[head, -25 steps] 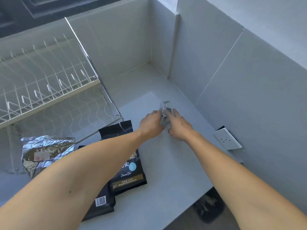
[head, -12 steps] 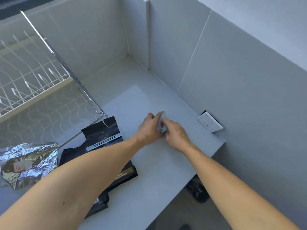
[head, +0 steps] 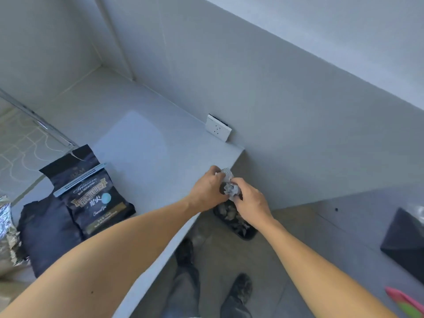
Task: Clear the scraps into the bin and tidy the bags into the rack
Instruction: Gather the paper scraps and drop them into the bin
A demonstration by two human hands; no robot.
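Note:
My left hand (head: 210,188) and my right hand (head: 250,200) both grip a crumpled silvery scrap (head: 230,188) at the counter's right end, held above a black bin (head: 243,228) on the floor that holds more crumpled scraps. Two black coffee bags lie on the grey counter (head: 142,143): one with a blue dot and a clip (head: 91,193), and a second dark one (head: 46,232) partly under it. A silver foil bag (head: 6,228) shows at the left edge. Only the lower corner of the wire rack (head: 27,138) is visible at the far left.
A white wall socket (head: 218,130) sits on the tiled wall just above the counter's end. My shoes (head: 238,290) stand on the floor below. A dark box (head: 403,242) and a pink-green object (head: 406,304) lie on a lower surface at the right.
Both hands carried the scrap right, from mid-counter to past the counter's end above the bin. The view swung right and down, so the rack slid mostly out of frame.

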